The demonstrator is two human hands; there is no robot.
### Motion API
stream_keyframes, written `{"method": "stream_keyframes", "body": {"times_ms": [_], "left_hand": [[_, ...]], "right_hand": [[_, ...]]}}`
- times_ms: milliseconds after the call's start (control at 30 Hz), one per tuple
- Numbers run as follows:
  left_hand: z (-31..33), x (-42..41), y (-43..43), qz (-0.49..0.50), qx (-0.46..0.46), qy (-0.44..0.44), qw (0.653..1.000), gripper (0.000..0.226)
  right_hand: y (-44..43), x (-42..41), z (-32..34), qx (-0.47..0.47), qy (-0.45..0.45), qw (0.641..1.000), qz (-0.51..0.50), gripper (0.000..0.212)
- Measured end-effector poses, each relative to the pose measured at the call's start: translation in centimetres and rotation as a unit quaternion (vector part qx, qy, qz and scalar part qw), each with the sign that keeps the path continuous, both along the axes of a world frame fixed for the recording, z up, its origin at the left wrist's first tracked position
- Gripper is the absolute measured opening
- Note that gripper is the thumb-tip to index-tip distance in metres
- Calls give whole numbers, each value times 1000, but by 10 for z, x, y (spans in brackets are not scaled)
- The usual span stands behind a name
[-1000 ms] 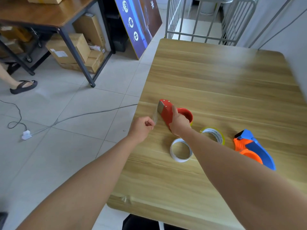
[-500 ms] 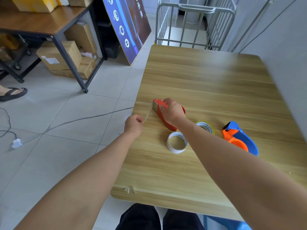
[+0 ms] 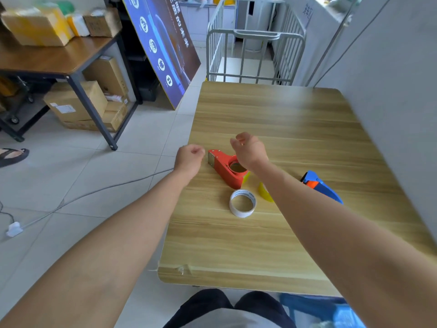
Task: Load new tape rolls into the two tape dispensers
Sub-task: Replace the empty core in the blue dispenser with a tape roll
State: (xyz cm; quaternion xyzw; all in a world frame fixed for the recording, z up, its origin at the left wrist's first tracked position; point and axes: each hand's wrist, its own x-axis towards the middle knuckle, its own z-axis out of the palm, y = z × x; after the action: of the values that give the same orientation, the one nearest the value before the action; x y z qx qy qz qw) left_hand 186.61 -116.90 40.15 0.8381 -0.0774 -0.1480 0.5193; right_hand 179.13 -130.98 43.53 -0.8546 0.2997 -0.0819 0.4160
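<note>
The red dispenser (image 3: 224,168) lies on the desk (image 3: 260,110) between the hands, apparently loaded. The left hand (image 3: 189,159) is curled by its blade; whether it pinches tape, I cannot tell. The right hand (image 3: 248,150) hovers above it, loosely curled and empty. Next, probably: fit the white roll (image 3: 242,203) into the blue dispenser (image 3: 321,188).

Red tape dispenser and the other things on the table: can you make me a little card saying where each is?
red plastic tape dispenser: lying flat on the light wooden table
right hand: above it, fingers loosely curled, holding nothing
left hand: curled beside its blade end; unclear if pinching anything
white tape roll: flat on table, nearer the person
yellow tape roll: partly hidden behind right forearm
blue and orange tape dispenser: farther right, untouched
</note>
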Motion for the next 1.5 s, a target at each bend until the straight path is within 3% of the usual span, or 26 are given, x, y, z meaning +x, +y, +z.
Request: {"method": "stream_keyframes", "body": {"times_ms": [233,567,833,967,1033,1100,1167,1333,1500], "left_hand": [[41,-32,-74,-88,-157,9,984,10],[29,-91,-179,-239,-146,61,958,11],[-14,-130,-222,-320,-76,94,940,21],[-37,-152,-232,-400,12,79,913,18],[-52,-162,-236,-465,105,31,879,14],[-61,-173,-240,-537,219,-26,814,15],[-68,-185,-242,-555,283,-54,780,14],[-82,-200,-256,-510,326,-101,790,35],[-89,-200,-262,-446,327,-138,822,24]], "right_hand": [[-45,-37,35,-19,-54,996,-72,43],[-132,-121,24,6,-30,978,-206,42],[-163,-164,-23,49,39,967,-246,40],[-170,-179,-41,61,64,963,-256,38],[-172,-187,-49,69,69,960,-262,36],[-176,-195,-58,76,69,957,-270,35],[-179,-204,-67,88,71,956,-272,34],[-190,-220,-81,99,79,955,-268,34],[-198,-223,-86,117,74,952,-274,40]]}}
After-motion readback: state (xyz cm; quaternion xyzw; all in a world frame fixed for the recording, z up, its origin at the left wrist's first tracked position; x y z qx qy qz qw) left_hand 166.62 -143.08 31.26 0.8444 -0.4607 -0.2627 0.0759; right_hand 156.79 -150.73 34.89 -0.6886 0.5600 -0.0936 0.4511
